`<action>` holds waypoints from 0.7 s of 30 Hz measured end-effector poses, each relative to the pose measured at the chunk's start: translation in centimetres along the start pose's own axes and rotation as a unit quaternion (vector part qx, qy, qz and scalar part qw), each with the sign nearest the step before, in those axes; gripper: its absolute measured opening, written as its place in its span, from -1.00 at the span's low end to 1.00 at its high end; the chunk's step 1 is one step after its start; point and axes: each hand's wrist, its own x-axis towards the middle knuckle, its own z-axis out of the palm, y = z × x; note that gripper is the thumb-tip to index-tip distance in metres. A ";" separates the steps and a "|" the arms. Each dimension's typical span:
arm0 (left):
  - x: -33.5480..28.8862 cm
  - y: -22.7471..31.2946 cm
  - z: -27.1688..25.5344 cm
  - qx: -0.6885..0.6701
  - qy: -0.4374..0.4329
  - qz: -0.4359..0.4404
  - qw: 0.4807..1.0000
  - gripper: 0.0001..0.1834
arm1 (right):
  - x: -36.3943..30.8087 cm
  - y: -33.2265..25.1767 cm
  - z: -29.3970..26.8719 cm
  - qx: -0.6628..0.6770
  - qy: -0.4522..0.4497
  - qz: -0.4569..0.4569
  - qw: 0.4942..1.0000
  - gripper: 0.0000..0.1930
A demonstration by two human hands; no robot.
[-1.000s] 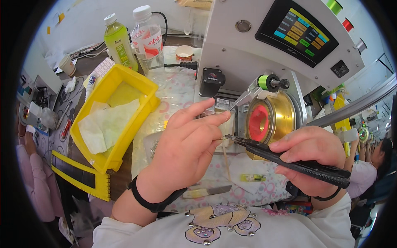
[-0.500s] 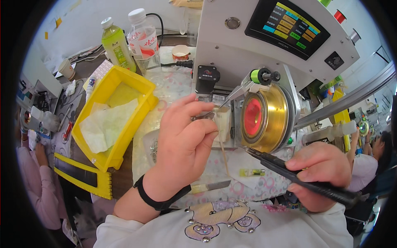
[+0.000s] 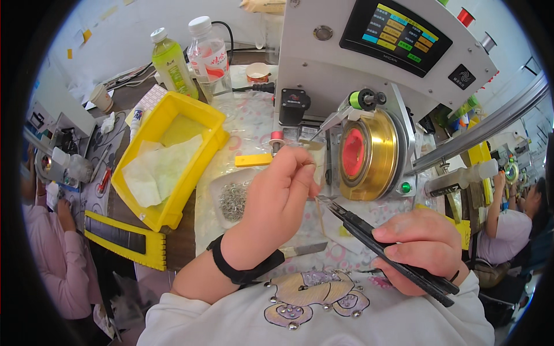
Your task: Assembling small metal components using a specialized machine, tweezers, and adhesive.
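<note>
My left hand (image 3: 274,199), with a dark band at its wrist, is pinched at the middle of the workspace. Whatever lies between its fingertips is too small to make out. In my right hand (image 3: 418,239) is a black two-armed hand tool (image 3: 369,233), whose narrow metal tip comes close to the left fingertips. Beyond the hands stands a white winding machine (image 3: 323,69), with a gold wheel (image 3: 381,155) around a red core. Left of the pinching hand, small metal parts (image 3: 232,202) fill a white tray. A flat blade (image 3: 304,249) lies partly behind the left wrist.
A yellow bin (image 3: 199,109) with white tissue stands left. Behind it are a green-drink bottle (image 3: 175,69) and a clear bottle (image 3: 209,60). A yellow bar (image 3: 253,160) adjoins a red-topped spool (image 3: 277,138). A metal rail (image 3: 485,127) slants at right. Other people work at both sides.
My left hand has come nearer and lower, uncovering the yellow bar and the metal parts. The tool in my right hand has moved left, its tip now beside the left fingertips.
</note>
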 end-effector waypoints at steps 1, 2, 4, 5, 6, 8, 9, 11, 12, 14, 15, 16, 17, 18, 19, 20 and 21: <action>0.1 0.1 -0.1 0.000 0.000 0.000 1.000 -0.96 | 0.0 0.0 0.1 -0.021 0.000 0.003 1.000 -0.69; 0.2 0.2 -0.1 0.020 -0.010 -0.001 1.000 -0.97 | 0.1 0.1 0.2 -0.021 0.000 0.003 1.000 -0.69; 0.3 0.3 -0.1 0.040 -0.021 -0.003 0.999 -0.97 | 0.1 0.2 0.4 -0.034 -0.002 -0.002 0.999 -0.69; 0.4 0.3 0.0 0.024 -0.009 0.009 1.000 -0.98 | 0.1 0.2 0.4 -0.034 -0.003 -0.002 0.999 -0.69; 0.5 0.3 0.0 0.008 0.003 0.021 1.000 -0.98 | 0.0 0.2 0.5 -0.047 -0.003 -0.004 0.999 -0.70; 0.6 0.2 0.1 0.043 0.002 0.044 0.998 -0.98 | -0.2 0.0 0.3 -0.061 -0.003 -0.006 0.998 -0.71; 0.6 0.0 0.0 0.081 0.006 0.065 0.995 -0.97 | -0.4 -0.1 0.1 -0.092 0.023 0.018 0.995 -0.75; 0.4 -0.3 -0.2 0.091 0.015 0.061 0.994 -0.97 | -0.8 0.0 -0.5 -0.111 0.084 0.068 0.988 -0.84; 0.5 -0.3 -0.1 0.095 0.015 0.061 0.993 -0.97 | -1.1 0.1 -1.3 -0.104 0.124 0.083 0.983 -0.82; 0.6 -0.2 -0.2 0.101 -0.004 0.058 0.993 -0.96 | -0.9 0.0 -1.9 -0.099 0.164 0.096 0.977 -0.80; 0.7 -0.2 -0.4 0.112 -0.019 0.051 0.992 -0.96 | -0.6 -0.1 -1.6 -0.047 0.230 0.120 0.965 -0.80; 0.6 -0.1 -0.5 0.112 -0.020 0.052 0.992 -0.96 | -0.4 -0.2 -1.6 0.005 0.294 0.144 0.945 -0.81; 0.5 0.1 -0.6 0.162 -0.014 0.084 0.983 -0.94 | -0.2 -0.1 -2.0 0.005 0.294 0.144 0.945 -0.81; 0.4 0.3 -0.8 0.212 -0.009 0.115 0.970 -0.93 | 0.4 0.2 -2.6 -0.052 0.207 0.121 0.969 -0.81; 0.5 0.4 -1.1 0.212 -0.010 0.114 0.971 -0.93 | 0.9 0.5 -3.2 -0.109 0.117 0.097 0.982 -0.82; 0.5 0.5 -1.4 0.220 -0.008 0.125 0.967 -0.92 | 1.7 0.6 -3.1 -0.090 0.085 0.107 0.986 -0.79; 0.6 0.7 -1.7 0.229 -0.006 0.136 0.964 -0.91 | 2.1 0.9 -2.8 -0.089 0.085 0.107 0.987 -0.79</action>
